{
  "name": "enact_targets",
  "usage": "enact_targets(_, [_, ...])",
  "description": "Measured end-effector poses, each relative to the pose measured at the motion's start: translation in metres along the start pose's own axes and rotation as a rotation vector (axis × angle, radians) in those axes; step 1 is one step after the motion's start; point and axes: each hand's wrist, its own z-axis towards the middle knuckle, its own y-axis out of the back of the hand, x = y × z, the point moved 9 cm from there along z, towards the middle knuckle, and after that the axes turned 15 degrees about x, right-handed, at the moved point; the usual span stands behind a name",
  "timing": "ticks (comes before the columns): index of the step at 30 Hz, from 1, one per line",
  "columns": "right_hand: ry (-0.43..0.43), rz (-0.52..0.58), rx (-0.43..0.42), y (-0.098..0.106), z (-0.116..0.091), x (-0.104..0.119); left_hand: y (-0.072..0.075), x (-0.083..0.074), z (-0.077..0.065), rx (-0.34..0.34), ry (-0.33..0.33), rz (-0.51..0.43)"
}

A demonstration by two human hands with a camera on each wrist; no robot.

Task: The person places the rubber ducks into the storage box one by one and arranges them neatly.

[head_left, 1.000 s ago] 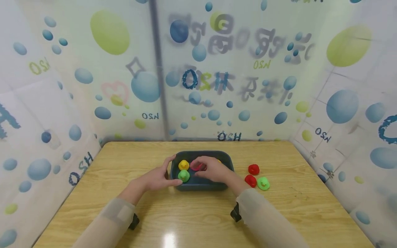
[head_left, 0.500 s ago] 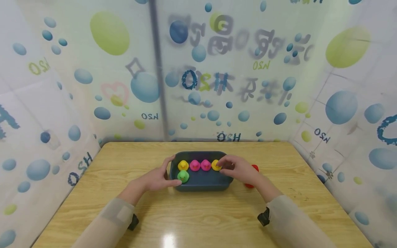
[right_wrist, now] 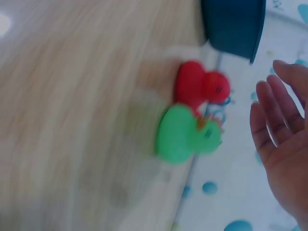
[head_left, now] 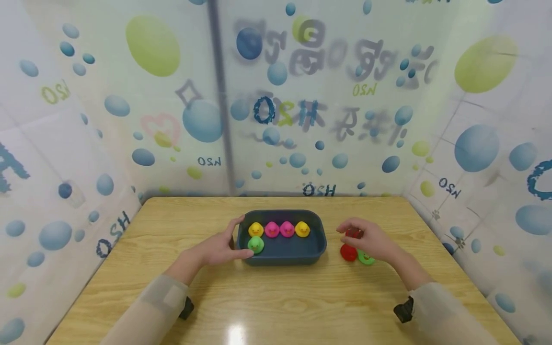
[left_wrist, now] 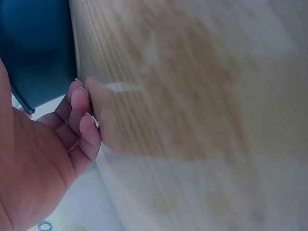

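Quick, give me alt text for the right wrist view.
A right hand, holding nothing, hangs beside a red toy duck and a green toy duck close together on a wooden table. A dark blue tray shows at the top edge.

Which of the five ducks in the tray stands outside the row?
The green duck in the tray, by the thumb of the left hand; the two yellow ducks and two pink ducks form the far row.

Ducks [head_left: 272,230] lie in and right of the tray [head_left: 282,261].
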Motion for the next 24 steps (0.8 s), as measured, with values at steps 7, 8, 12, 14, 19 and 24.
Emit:
enact_targets(7, [-0.049,-0.008,-0.015,0.009,-0.024,-0.029,0.000,0.000,0.000,0.005,0.006,0.000])
enact_targets(8, [-0.056,-0.011,-0.016,0.009,-0.027,-0.032,0.000,-0.001,0.000,0.005,0.007,0.000])
enact_targets(12, [-0.074,-0.015,-0.013,0.008,-0.036,-0.044,0.000,-0.002,-0.001,0.003,0.009,-0.003])
enact_targets(14, [-0.077,-0.014,-0.015,0.008,-0.039,-0.048,-0.001,-0.002,-0.001,0.003,0.008,-0.004])
enact_targets(19, [-0.086,-0.003,-0.011,0.005,-0.049,-0.057,0.000,-0.002,-0.001,0.004,0.013,-0.004])
enact_targets(24, [-0.106,0.020,0.034,-0.001,-0.055,-0.064,0.000,-0.001,0.000,0.006,0.013,-0.008])
